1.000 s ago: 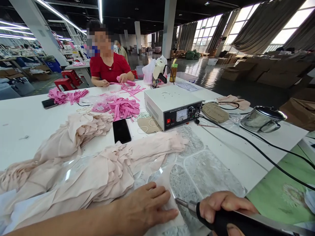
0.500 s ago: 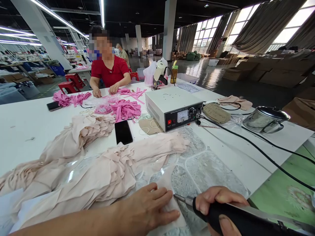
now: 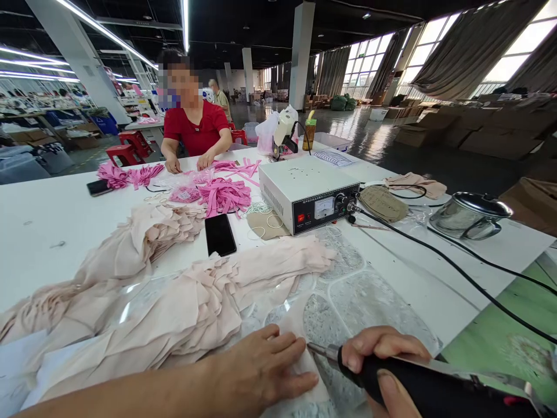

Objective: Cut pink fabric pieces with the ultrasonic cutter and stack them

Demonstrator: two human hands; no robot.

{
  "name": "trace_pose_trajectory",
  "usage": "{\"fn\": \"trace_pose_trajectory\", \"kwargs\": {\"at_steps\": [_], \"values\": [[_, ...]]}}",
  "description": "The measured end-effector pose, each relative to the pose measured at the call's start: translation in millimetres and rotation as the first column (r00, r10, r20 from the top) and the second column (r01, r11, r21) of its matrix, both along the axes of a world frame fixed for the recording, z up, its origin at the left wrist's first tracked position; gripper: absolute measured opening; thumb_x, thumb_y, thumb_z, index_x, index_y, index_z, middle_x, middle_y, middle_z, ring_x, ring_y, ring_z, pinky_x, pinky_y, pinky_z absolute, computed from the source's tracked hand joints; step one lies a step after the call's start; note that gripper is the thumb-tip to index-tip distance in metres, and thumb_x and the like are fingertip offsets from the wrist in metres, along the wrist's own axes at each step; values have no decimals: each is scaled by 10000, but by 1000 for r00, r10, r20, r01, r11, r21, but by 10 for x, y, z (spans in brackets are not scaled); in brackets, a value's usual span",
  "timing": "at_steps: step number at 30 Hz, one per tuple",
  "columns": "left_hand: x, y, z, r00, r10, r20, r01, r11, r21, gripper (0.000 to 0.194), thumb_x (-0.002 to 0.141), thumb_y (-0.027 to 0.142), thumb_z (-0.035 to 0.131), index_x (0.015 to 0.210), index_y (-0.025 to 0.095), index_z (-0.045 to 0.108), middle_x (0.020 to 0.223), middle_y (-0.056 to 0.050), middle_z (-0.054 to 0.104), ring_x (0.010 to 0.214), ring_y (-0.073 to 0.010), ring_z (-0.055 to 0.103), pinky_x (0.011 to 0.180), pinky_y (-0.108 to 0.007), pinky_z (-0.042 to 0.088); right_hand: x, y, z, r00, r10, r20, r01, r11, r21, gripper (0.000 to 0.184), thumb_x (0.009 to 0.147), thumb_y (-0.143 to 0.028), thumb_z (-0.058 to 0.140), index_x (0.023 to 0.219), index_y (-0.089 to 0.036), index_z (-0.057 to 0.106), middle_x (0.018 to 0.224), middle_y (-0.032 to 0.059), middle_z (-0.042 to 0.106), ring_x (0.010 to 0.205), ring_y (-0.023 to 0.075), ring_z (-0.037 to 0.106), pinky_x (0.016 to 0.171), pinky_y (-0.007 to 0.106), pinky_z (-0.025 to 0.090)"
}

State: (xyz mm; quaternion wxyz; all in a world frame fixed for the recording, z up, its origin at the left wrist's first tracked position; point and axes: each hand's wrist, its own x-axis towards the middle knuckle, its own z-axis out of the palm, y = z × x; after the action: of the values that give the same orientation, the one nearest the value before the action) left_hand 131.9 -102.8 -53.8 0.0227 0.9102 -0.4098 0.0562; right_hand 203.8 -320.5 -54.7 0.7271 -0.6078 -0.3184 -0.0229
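Observation:
My left hand (image 3: 265, 368) lies flat on a pale beige fabric piece (image 3: 295, 316), fingers spread and pressing it down. Wrapped round a black-handled tool with a metal tip (image 3: 409, 383) is my right hand (image 3: 387, 345). The slim tip points left and meets the fabric's edge right beside my left fingertips; whether it touches the cloth I cannot tell. Under the fabric lies a clear sheet with a grey stone-like pattern (image 3: 369, 307). Layered beige fabric pieces (image 3: 187, 313) stretch out beyond my left forearm, and a second beige pile (image 3: 134, 244) lies farther left.
A white control box (image 3: 304, 180) with a dial and red switch stands ahead, its black cable (image 3: 439, 247) running right. Nearby are a phone (image 3: 220, 235), pink strips (image 3: 226, 196) and a steel lidded cup (image 3: 470, 216). A person in red (image 3: 198, 128) handles pink strips across the table.
The view has shifted very slightly. My right hand and the tool's handle have tilted a little, while its tip stays at the fabric's edge. My left hand has stayed put.

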Motion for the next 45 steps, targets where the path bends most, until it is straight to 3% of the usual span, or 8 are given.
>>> {"fn": "trace_pose_trajectory", "kwargs": {"at_steps": [2, 6, 13, 19, 30, 45], "values": [[-22, -18, 8, 1000, 3, -11, -3, 1000, -15, 336, 927, 249, 477, 1261, 212, 465, 1195, -128, 539, 904, -213, 549, 751, -324, 398, 4, -49, 10, 1000, 24, -14, -24, 999, -24, 104, 871, -179, 534, 927, -267, 532, 784, 26, 588, 626, 179, 615, 571, 341, 557], [-58, -25, 31, 997, -19, -68, 13, 997, -80, 297, 959, 229, 429, 1252, 200, 467, 1087, -97, 591, 831, -190, 561, 729, -316, 410, -64, -82, 17, 988, -31, -154, 52, 990, 134, 46, 887, -281, 523, 930, -270, 530, 781, 27, 569, 609, 177, 585, 573, 368, 543], [-15, 101, 13, 999, 27, -23, -30, 987, -157, 301, 946, 153, 379, 1218, 100, 497, 1203, -142, 602, 1099, -235, 545, 886, -351, 430, -108, 13, -66, 966, -69, -248, 130, 962, 241, 71, 862, -305, 536, 896, -246, 512, 740, 1, 528, 606, 153, 566, 578, 340, 527], [66, 157, 16, 999, 6, 33, -2, 993, -119, 288, 966, 142, 353, 1187, 98, 534, 1238, -123, 603, 1139, -244, 539, 938, -358, 412, -75, 132, -34, 960, -59, -273, 144, 943, 301, 92, 857, -325, 553, 859, -238, 521, 722, -12, 515, 573, 123, 550, 553, 298, 519], [165, 180, 12, 999, -50, 10, 51, 996, -79, 213, 972, 157, 409, 1121, 122, 557, 1117, -114, 610, 1115, -236, 542, 996, -392, 385, -85, 70, -100, 965, -7, -260, 71, 969, 236, 34, 911, -291, 483, 912, -257, 482, 773, -16, 501, 625, 126, 541, 604, 305, 519], [279, 180, 77, 989, -148, -22, 146, 987, -69, 212, 966, 159, 425, 1094, 81, 574, 973, -139, 624, 1155, -255, 542, 1037, -373, 420, -17, 87, -44, 962, -43, -271, 119, 955, 272, 74, 880, -314, 529, 913, -250, 512, 776, -10, 517, 603, 129, 552, 571, 321, 516]]}}
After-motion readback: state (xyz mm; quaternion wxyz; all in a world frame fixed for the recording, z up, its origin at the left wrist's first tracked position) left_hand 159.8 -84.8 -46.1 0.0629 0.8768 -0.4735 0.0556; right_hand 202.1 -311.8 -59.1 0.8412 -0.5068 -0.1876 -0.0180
